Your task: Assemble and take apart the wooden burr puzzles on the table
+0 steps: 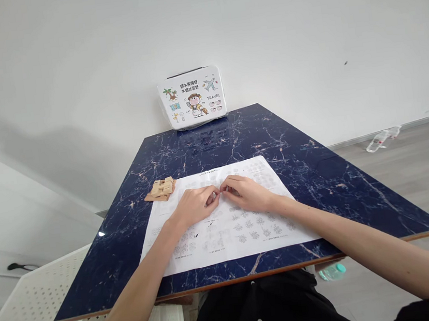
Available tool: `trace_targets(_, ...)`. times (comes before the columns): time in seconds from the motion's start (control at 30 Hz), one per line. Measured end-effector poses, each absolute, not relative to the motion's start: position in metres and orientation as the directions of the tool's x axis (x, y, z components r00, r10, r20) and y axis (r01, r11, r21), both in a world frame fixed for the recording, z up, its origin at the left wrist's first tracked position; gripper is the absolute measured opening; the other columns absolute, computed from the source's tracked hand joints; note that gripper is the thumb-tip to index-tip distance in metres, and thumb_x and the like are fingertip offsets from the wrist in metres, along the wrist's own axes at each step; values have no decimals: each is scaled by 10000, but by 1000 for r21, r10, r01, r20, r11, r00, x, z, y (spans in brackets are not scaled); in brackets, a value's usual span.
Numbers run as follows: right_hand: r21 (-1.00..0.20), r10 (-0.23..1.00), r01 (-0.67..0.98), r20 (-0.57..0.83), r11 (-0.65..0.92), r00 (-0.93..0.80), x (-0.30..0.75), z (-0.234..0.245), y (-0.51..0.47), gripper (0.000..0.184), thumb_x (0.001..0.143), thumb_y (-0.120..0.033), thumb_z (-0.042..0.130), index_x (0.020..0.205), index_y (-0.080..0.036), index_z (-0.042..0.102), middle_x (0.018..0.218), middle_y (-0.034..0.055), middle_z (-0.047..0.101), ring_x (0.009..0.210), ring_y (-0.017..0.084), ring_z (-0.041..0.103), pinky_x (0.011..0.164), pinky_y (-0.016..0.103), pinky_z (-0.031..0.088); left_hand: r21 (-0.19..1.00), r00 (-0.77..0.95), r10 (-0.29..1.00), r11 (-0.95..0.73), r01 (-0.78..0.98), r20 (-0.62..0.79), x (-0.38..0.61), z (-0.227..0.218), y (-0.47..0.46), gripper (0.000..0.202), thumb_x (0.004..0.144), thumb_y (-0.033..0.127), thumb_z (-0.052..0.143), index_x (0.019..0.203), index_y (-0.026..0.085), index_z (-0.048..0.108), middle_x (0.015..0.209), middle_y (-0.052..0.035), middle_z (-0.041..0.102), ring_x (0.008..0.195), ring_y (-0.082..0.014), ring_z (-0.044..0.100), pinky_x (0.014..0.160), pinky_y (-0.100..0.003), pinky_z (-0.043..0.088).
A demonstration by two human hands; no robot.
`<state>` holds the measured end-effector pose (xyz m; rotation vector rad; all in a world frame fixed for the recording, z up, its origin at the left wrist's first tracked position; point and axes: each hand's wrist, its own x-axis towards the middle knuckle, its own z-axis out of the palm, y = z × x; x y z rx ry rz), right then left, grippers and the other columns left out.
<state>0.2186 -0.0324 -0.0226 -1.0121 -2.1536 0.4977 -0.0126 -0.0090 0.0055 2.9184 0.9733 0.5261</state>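
Left hand (196, 204) and right hand (248, 194) are pinched, contents indiscernible. The presumably light, creasable sheet (227, 232) is best edge-held.

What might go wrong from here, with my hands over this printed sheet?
The wooden pieces overlap a corner of the printed sheet, so tugging it might drag them. Your left hand and right hand sit close together; anything tiny pinched there (I can't tell) might drop. The white case stands at the far end of the table, so a bump might topple it.
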Motion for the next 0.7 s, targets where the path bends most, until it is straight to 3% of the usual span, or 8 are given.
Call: trace_targets(0.7, -579, 772, 512, 444, 634, -454, 219, -25, -31, 145, 1016, -161, 522, 1030, -204, 659, 1010, 65, 697, 901, 201, 643, 814, 340, 510, 122, 744, 591, -802, 585, 313, -12, 5, -9, 175, 1043, 289, 523, 952, 201, 644, 702, 25, 667, 573, -134, 592, 575, -274, 392)
